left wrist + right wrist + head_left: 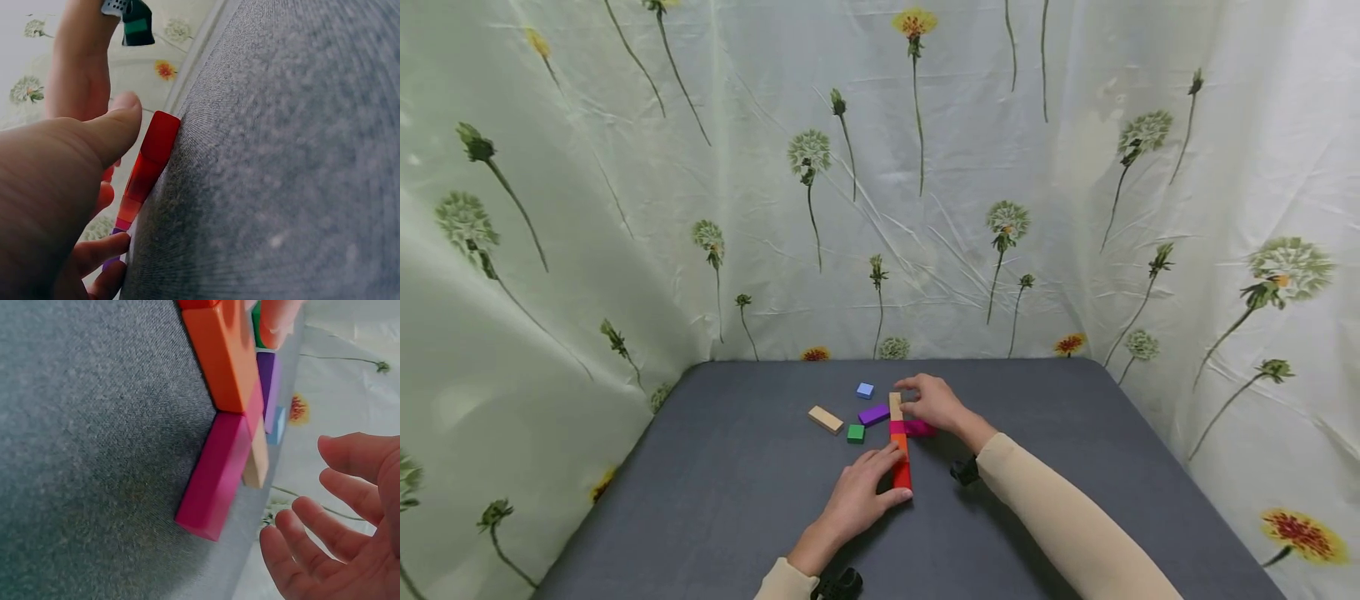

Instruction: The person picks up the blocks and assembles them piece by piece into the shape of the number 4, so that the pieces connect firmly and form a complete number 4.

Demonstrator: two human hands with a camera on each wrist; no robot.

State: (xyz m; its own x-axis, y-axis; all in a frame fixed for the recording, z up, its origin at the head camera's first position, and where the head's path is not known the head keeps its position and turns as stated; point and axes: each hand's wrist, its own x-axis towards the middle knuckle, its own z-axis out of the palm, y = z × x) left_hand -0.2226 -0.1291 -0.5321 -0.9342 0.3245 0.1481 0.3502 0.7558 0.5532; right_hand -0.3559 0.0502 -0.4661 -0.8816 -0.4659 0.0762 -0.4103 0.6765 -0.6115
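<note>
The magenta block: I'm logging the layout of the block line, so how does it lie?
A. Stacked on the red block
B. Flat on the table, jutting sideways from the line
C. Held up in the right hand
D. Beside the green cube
B: the magenta block lies flat on the grey table, jutting sideways from the line beyond the orange block; the right hand is open and grips nothing.

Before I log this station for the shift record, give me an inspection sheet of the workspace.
Surface: grey cloth table.
Job's things: row of blocks, red to tan, magenta block beside it.
Clutter: tan block, green cube, purple block, blue cube.
Hands: left hand rests on the row's red end; right hand open at its far end.
Cables: nothing seen.
Surroundings: dandelion-print curtain.
</note>
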